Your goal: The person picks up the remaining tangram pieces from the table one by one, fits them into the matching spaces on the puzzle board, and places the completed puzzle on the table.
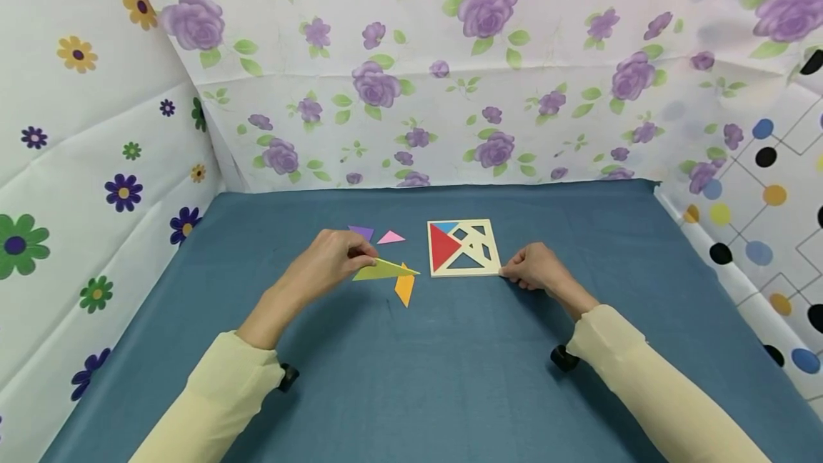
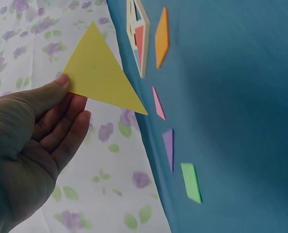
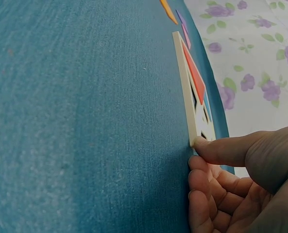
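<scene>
My left hand (image 1: 331,256) pinches a yellow triangle (image 2: 96,73) between thumb and fingers, raised above the cloth. Under its tip in the head view lies an orange parallelogram (image 1: 404,290). To the right sits a pale tangram board (image 1: 459,274) with a red triangle (image 1: 442,246) and a blue piece (image 1: 444,226) in its slots; its other cut-outs show no pieces. My right hand (image 1: 539,268) holds the board's near right corner, the thumb on the rim and the other fingers curled beside it in the right wrist view.
Beyond the left hand lie a pink triangle (image 1: 391,237) and a purple piece (image 1: 363,232). The left wrist view also has a green piece (image 2: 191,183) on the blue cloth (image 1: 450,377). Flowered sheets (image 1: 424,34) hang behind the table.
</scene>
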{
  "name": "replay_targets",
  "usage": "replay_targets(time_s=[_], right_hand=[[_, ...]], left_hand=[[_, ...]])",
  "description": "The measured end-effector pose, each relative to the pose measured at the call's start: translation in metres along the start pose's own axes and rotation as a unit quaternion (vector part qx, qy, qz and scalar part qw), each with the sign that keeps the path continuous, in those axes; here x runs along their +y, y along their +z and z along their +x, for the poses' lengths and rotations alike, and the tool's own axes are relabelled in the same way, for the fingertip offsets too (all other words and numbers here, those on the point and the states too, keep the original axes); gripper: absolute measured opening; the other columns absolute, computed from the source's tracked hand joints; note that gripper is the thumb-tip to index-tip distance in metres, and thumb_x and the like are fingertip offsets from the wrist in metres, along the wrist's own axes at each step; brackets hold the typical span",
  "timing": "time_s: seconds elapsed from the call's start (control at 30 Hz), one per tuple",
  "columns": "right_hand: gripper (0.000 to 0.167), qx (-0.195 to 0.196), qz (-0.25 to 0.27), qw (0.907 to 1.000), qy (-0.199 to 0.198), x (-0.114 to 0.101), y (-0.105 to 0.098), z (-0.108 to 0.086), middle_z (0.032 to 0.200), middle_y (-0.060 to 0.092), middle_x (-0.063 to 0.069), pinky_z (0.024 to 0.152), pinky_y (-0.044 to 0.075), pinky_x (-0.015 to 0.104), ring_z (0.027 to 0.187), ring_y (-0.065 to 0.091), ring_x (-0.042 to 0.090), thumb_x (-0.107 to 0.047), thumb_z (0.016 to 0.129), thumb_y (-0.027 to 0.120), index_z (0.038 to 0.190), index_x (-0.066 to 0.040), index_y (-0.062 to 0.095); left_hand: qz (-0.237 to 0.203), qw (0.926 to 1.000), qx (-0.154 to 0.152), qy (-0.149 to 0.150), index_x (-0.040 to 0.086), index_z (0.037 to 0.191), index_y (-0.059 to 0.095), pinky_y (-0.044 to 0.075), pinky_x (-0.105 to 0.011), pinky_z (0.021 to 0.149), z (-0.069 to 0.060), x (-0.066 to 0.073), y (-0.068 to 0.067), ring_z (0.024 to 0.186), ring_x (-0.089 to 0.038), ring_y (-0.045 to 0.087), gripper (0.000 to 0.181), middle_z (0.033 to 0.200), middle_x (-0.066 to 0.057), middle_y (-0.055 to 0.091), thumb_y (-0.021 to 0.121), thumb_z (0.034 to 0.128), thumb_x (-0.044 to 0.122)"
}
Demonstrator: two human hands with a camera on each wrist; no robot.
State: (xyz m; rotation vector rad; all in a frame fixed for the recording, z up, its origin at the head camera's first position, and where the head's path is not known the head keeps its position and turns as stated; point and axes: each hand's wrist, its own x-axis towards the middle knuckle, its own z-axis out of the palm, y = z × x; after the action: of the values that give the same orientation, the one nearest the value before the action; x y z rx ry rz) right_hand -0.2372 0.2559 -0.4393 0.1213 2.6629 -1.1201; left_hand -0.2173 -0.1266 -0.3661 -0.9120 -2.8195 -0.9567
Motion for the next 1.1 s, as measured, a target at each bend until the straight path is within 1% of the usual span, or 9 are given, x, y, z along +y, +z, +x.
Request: replay_targets(time_s=[0.2, 0.4, 0.53, 0.67, 0.9, 1.03, 1.1], right_hand=[[0.022, -0.003, 0.002, 1.0000, 0.003, 0.000, -0.001, -0.001, 0.069, 0.067, 0.007, 0.054, 0.050, 0.030, 0.057, 0.058, 0.016, -0.016, 0.096, 0.075, 0.078, -0.002, 0.076], [0.020, 0.003, 0.009, 0.9999, 0.005, 0.001, 0.000, -0.002, 0.071, 0.068, 0.008, 0.054, 0.051, 0.030, 0.058, 0.058, 0.017, -0.015, 0.095, 0.076, 0.080, -0.001, 0.076], [0.021, 0.002, 0.007, 1.0000, 0.001, 0.001, 0.000, -0.003, 0.071, 0.068, 0.008, 0.054, 0.051, 0.030, 0.058, 0.058, 0.016, -0.015, 0.095, 0.076, 0.079, -0.001, 0.076], [0.022, 0.000, 0.007, 1.0000, -0.005, 0.000, 0.000, -0.002, 0.070, 0.067, 0.008, 0.054, 0.050, 0.030, 0.057, 0.058, 0.016, -0.015, 0.096, 0.075, 0.079, -0.001, 0.076], [0.022, -0.002, 0.006, 1.0000, 0.005, 0.000, 0.000, 0.000, 0.069, 0.067, 0.007, 0.053, 0.050, 0.029, 0.056, 0.057, 0.015, -0.016, 0.095, 0.077, 0.078, -0.003, 0.077], [0.021, 0.002, 0.008, 1.0000, 0.002, 0.000, 0.000, 0.000, 0.068, 0.067, 0.007, 0.053, 0.050, 0.030, 0.056, 0.057, 0.015, -0.015, 0.095, 0.077, 0.078, -0.002, 0.076], [0.021, 0.004, 0.010, 0.9999, 0.000, 0.000, 0.000, -0.001, 0.068, 0.067, 0.007, 0.053, 0.049, 0.029, 0.056, 0.056, 0.015, -0.015, 0.095, 0.077, 0.078, -0.002, 0.076]], left_hand=[[0.003, 0.9999, 0.005, 0.013, 0.006, 0.099, 0.080, 0.056, -0.031, 0.070, 0.019, 0.009, 0.008, 0.077, -0.013, 0.065, 0.007, 0.094, -0.003, 0.075, 0.075, 0.0952, 0.010], [-0.008, 0.9999, 0.008, 0.004, 0.005, 0.104, 0.080, 0.056, -0.032, 0.072, 0.037, 0.018, 0.016, 0.080, -0.016, 0.067, 0.012, 0.100, -0.005, 0.076, 0.072, 0.0982, 0.012], [-0.007, 1.0000, 0.007, 0.000, 0.006, 0.102, 0.080, 0.057, -0.031, 0.073, 0.049, 0.023, 0.022, 0.081, -0.016, 0.068, 0.012, 0.096, -0.004, 0.076, 0.072, 0.0990, 0.015], [-0.011, 0.9999, 0.002, 0.005, 0.006, 0.102, 0.081, 0.056, -0.030, 0.073, 0.060, 0.026, 0.028, 0.079, -0.014, 0.067, 0.013, 0.094, -0.003, 0.076, 0.072, 0.0987, 0.015], [-0.026, 0.9996, 0.002, 0.013, 0.007, 0.101, 0.081, 0.055, -0.028, 0.071, 0.078, 0.030, 0.041, 0.076, -0.012, 0.065, 0.013, 0.092, -0.002, 0.076, 0.072, 0.0985, 0.016], [-0.035, 0.9992, -0.005, 0.020, 0.006, 0.102, 0.080, 0.055, -0.027, 0.073, 0.087, 0.031, 0.050, 0.079, -0.013, 0.067, 0.013, 0.093, -0.003, 0.076, 0.072, 0.0990, 0.016], [-0.043, 0.9989, -0.009, 0.019, 0.006, 0.102, 0.080, 0.056, -0.028, 0.073, 0.091, 0.031, 0.054, 0.080, -0.017, 0.068, 0.013, 0.093, -0.003, 0.076, 0.071, 0.0994, 0.016]])
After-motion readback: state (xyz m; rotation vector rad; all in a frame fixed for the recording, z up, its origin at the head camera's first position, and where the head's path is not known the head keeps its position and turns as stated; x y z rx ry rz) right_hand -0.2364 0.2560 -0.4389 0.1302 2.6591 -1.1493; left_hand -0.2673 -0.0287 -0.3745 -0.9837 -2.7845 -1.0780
